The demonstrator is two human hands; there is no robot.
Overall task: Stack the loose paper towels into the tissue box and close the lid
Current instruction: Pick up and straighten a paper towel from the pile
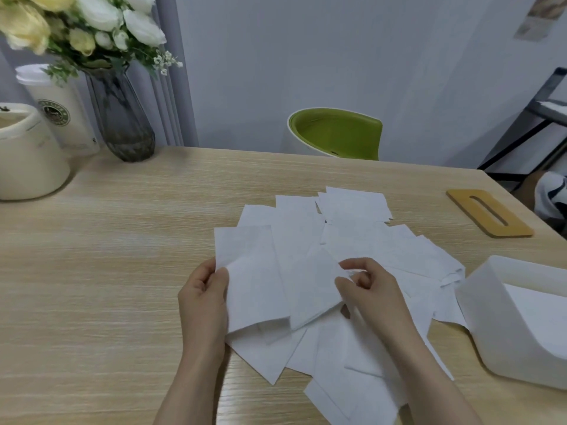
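We see both hands on the loose paper towels (310,265), fanned across the tabletop (107,271) — the left hand (204,297) grips the pile's left edge, the right hand (369,291) pinches a sheet near the middle. The open tissue box (491,314) sits just right of the pile, so the right hand is nearer. Its far side is cut off by the frame. The wooden lid (487,213) lies apart, further back.

Both hands (202,297) (372,291) pinch paper towels (294,271).
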